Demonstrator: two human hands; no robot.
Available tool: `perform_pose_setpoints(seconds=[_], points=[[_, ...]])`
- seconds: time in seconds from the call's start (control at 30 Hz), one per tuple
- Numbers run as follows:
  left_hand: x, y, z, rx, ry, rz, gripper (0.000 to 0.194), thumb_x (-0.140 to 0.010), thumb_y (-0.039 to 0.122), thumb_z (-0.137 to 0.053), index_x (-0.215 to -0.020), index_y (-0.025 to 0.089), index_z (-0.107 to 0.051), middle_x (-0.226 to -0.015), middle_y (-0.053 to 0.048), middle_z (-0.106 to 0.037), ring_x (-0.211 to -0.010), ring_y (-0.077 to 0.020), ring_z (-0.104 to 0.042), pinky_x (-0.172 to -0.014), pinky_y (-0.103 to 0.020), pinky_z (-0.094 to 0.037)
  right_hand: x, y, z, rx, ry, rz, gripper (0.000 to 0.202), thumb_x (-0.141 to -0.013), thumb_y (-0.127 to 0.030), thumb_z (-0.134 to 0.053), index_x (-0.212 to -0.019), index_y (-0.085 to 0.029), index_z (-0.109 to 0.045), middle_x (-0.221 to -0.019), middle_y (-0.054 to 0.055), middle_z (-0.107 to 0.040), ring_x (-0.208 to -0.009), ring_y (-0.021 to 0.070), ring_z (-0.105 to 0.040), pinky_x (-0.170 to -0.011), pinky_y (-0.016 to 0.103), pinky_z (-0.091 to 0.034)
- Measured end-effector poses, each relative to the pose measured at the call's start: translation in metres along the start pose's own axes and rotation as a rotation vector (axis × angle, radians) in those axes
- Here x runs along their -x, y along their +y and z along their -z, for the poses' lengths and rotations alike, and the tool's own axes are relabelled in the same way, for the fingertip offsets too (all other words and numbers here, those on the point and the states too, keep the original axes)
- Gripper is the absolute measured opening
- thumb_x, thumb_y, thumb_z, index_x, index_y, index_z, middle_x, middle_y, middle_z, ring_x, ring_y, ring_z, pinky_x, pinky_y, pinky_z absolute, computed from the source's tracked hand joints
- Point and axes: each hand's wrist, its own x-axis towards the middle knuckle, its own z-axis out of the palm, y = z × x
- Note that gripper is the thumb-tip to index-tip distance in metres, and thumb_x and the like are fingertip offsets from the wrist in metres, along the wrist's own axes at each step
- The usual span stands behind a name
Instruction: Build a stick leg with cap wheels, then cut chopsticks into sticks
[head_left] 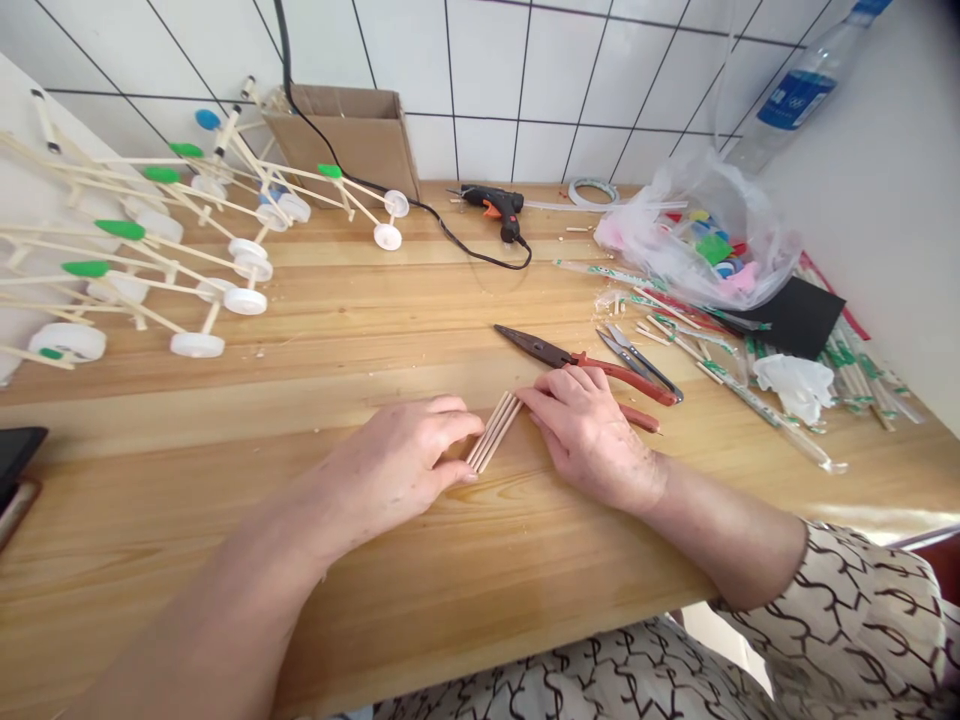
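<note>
Several short wooden sticks [495, 432] lie side by side on the table in a tight, slanting row. My left hand [409, 455] grips their left side, its thumb at the near end and its index finger farther up. On the other side, my right hand [589, 430] holds the upper right end with its fingertips, the other fingers curled. Just beyond my right hand are long-nose pliers [540, 347] with red handles, partly covered by that hand. Small thread snips [637, 360] lie beside the pliers.
Stick-built models with white wheels [197, 345] stand at left. A cardboard box [360, 150], a glue gun [491, 205] with its cord and a tape roll [592, 193] line the wall. A plastic bag [705, 240], wrapped sticks [855, 370] and a bottle [799, 95] are at right.
</note>
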Motion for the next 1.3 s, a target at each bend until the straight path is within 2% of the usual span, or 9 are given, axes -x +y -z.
perform_pose_setpoints(seconds=[0.37,0.63,0.87,1.13,1.3], points=[[0.0004,-0.0010,-0.0015,-0.003,0.014,0.010,0.014,-0.077,0.023,-0.060,-0.091,0.021,-0.064,-0.079,0.001,-0.058,-0.067,-0.0137,-0.055,-0.061,-0.026,-0.038,-0.0004,-0.0018,0.0017,-0.029,-0.030,0.002,0.029,-0.081,-0.009,-0.043,-0.101,-0.011,-0.064,-0.089,0.011,-0.058,-0.084,0.0235,-0.047,-0.077,0.038,-0.035],[-0.0020,0.0014,0.0005,0.025,-0.018,0.007,0.018,-0.078,0.022,-0.057,-0.095,0.022,-0.064,-0.081,0.000,-0.059,-0.068,-0.0135,-0.054,-0.062,-0.026,-0.039,0.0002,0.0021,0.0010,-0.024,0.032,-0.017,0.028,-0.081,-0.008,-0.044,-0.098,-0.010,-0.065,-0.087,0.011,-0.059,-0.085,0.0236,-0.048,-0.080,0.039,-0.034],[-0.0013,0.0013,0.0006,0.025,-0.008,-0.011,0.016,-0.079,0.024,-0.056,-0.093,0.022,-0.064,-0.080,0.000,-0.058,-0.068,-0.0136,-0.054,-0.062,-0.026,-0.039,0.0012,0.0019,0.0004,-0.026,0.023,-0.013,0.025,-0.081,-0.007,-0.046,-0.097,-0.012,-0.065,-0.087,0.010,-0.059,-0.085,0.0227,-0.049,-0.080,0.039,-0.034],[-0.0011,0.0037,0.0024,0.047,-0.013,0.015,0.017,-0.078,0.023,-0.057,-0.093,0.023,-0.064,-0.082,0.000,-0.060,-0.067,-0.0137,-0.054,-0.061,-0.026,-0.040,-0.0018,0.0002,0.0010,-0.023,0.037,-0.040,0.020,-0.087,-0.018,-0.047,-0.090,-0.014,-0.066,-0.085,0.010,-0.061,-0.084,0.0229,-0.050,-0.079,0.038,-0.035],[0.0009,0.0027,0.0049,0.066,-0.015,0.054,0.020,-0.074,0.025,-0.061,-0.094,0.024,-0.064,-0.083,0.001,-0.060,-0.070,-0.0138,-0.056,-0.063,-0.026,-0.040,-0.0013,-0.0001,0.0003,-0.044,0.061,-0.034,0.021,-0.087,-0.026,-0.051,-0.093,-0.012,-0.065,-0.088,0.010,-0.061,-0.086,0.0235,-0.051,-0.081,0.039,-0.036]])
